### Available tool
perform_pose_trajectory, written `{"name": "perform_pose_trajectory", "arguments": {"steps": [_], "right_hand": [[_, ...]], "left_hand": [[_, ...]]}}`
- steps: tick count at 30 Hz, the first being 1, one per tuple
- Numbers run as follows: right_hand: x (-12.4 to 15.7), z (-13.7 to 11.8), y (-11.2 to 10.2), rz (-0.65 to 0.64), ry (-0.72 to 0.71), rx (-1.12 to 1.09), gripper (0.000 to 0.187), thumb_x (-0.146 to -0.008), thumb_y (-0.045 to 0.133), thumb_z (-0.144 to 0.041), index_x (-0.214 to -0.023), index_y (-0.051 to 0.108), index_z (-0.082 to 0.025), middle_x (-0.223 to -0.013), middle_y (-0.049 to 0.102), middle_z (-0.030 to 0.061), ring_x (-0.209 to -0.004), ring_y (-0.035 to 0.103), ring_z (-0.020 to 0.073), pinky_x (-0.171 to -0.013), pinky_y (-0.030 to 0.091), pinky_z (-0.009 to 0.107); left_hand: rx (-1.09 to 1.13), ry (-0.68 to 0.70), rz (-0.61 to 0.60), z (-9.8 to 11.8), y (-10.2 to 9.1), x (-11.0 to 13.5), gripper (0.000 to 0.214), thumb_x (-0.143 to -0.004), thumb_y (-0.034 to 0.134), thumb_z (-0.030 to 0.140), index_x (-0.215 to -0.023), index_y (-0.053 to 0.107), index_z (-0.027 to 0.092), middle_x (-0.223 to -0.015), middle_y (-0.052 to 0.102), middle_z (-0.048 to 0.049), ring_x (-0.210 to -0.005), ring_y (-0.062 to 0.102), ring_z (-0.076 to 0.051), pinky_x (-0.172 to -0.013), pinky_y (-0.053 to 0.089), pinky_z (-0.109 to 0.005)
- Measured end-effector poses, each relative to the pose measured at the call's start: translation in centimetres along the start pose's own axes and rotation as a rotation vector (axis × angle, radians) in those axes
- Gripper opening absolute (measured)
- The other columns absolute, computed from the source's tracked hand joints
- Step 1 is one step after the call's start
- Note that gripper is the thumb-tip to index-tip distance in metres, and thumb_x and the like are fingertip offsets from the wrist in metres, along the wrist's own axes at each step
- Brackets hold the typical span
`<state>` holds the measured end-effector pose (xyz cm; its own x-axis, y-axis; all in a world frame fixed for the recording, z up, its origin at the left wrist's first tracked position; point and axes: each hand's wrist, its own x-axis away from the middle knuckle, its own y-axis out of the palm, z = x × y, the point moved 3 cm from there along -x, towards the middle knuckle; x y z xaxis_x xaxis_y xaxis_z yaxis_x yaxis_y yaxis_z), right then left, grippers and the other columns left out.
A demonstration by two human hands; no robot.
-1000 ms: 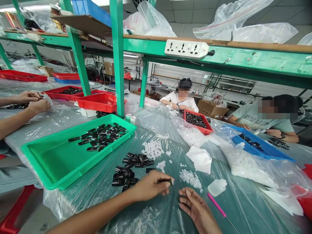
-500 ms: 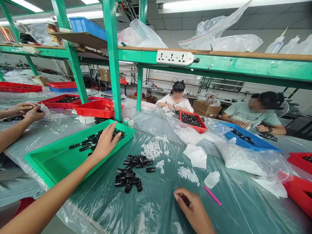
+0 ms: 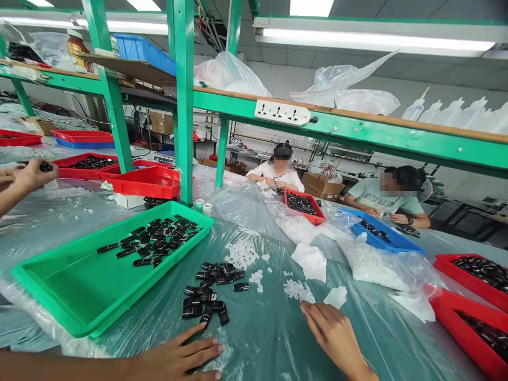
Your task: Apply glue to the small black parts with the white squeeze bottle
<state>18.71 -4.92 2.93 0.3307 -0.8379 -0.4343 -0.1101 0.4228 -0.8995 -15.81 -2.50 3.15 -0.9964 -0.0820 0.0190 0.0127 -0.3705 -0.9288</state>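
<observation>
My left hand (image 3: 178,357) lies flat on the plastic sheet at the near edge, fingers spread, holding nothing. Just beyond it is a loose heap of small black parts (image 3: 208,293). My right hand (image 3: 335,336) reaches forward with its fingers stretched out. Its fingertips are at a small pile of white bits (image 3: 296,290), beside a small white bottle (image 3: 335,296). A green tray (image 3: 71,291) to the left holds several more black parts (image 3: 154,241).
A second pile of white bits (image 3: 240,254), a white cloth (image 3: 311,262) and a bag of white pieces (image 3: 373,264) lie mid-table. Red trays (image 3: 472,323) stand at the right, a blue tray (image 3: 381,238) beyond. A co-worker's hand (image 3: 27,177) works at left; two people sit opposite.
My left hand went from the black heap to the green tray, then came back flat at the near edge. My right hand moved forward to the white bits. The view shifted right.
</observation>
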Motion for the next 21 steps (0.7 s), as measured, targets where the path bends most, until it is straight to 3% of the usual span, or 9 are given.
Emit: {"name": "perform_pose_trajectory", "arguments": {"steps": [4,9,16,21], "right_hand": [[-0.1,-0.3,0.1,-0.002,-0.01,0.003,0.027,-0.092,0.038,-0.023,-0.096,0.065,-0.022,-0.069,0.065,0.0054,-0.063,0.06,0.0189,-0.059,0.037,0.03],[-0.3,-0.3,-0.2,0.025,-0.002,-0.003,0.03,-0.093,0.034,-0.022,-0.096,0.064,-0.02,-0.076,0.067,0.007,-0.067,0.06,0.019,-0.063,0.037,0.03],[-0.5,-1.1,-0.2,0.018,-0.048,-0.036,0.029,-0.094,0.033,-0.023,-0.097,0.062,-0.02,-0.074,0.067,0.0062,-0.068,0.061,0.0196,-0.063,0.037,0.03],[-0.7,-2.1,0.0,0.007,-0.079,-0.063,0.026,-0.093,0.036,-0.023,-0.095,0.062,-0.022,-0.074,0.067,0.0056,-0.067,0.061,0.0191,-0.061,0.036,0.028]], "left_hand": [[0.004,-0.028,-0.013,0.3,0.5,-0.2,0.075,-0.08,0.049,0.021,-0.143,0.01,0.028,-0.146,0.02,-0.0046,-0.131,0.024,-0.032,-0.11,0.005,-0.052],[-0.019,-0.032,0.026,0.4,1.2,0.0,0.08,-0.075,0.052,0.016,-0.143,0.012,0.029,-0.146,0.02,-0.0032,-0.131,0.025,-0.031,-0.111,0.008,-0.05],[-0.051,-0.018,0.045,0.5,1.3,-0.1,0.074,-0.079,0.054,0.024,-0.143,0.017,0.026,-0.147,0.021,-0.0046,-0.132,0.023,-0.029,-0.111,0.015,-0.042],[-0.006,-0.057,0.065,0.9,1.1,-0.4,0.076,-0.075,0.058,0.024,-0.141,0.022,0.031,-0.146,0.025,-0.0033,-0.131,0.026,-0.031,-0.109,0.013,-0.048]]}}
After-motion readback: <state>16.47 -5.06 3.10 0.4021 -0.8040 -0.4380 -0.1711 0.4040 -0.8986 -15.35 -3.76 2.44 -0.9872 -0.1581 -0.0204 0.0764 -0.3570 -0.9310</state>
